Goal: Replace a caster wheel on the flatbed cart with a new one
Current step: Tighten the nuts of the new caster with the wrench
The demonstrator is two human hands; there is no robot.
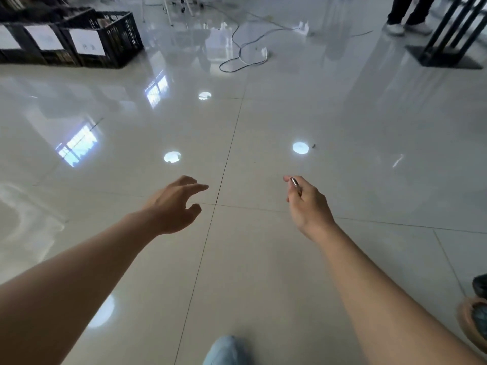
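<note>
Black crates (105, 40) with white paper labels sit far beyond the left fingers, up at the far left, well apart from both hands. Left hand (174, 206) reaches out over the glossy tiled floor (263, 259), fingers (196, 187) loosely spread and slightly bent, holding nothing, thumb apart below them. Round light reflections on the floor just past the left fingertips and past the right ones. A dark grout line runs between the two hands. A knee in light blue denim (226, 351) shows at the bottom edge, nearer the body than either hand. White cable (242, 51) loops on the floor far beyond the fingers, centre top, leading to a white power strip (303, 27). Right hand (308, 204) is curled round a small slim metal piece (295, 183), its tip poking out near the fingertips; can't tell what it is, maybe a bolt or tool. A tiny dark speck lies on the floor just beyond the right fingers. Far beyond and right of them: a person's legs and white shoes (405, 27), and a black metal stand (445, 48). Something dark with a tan rim (474, 312), cut off, at the lower right edge. Cart and caster wheel not in view; nothing stands between the hands and the floor
</note>
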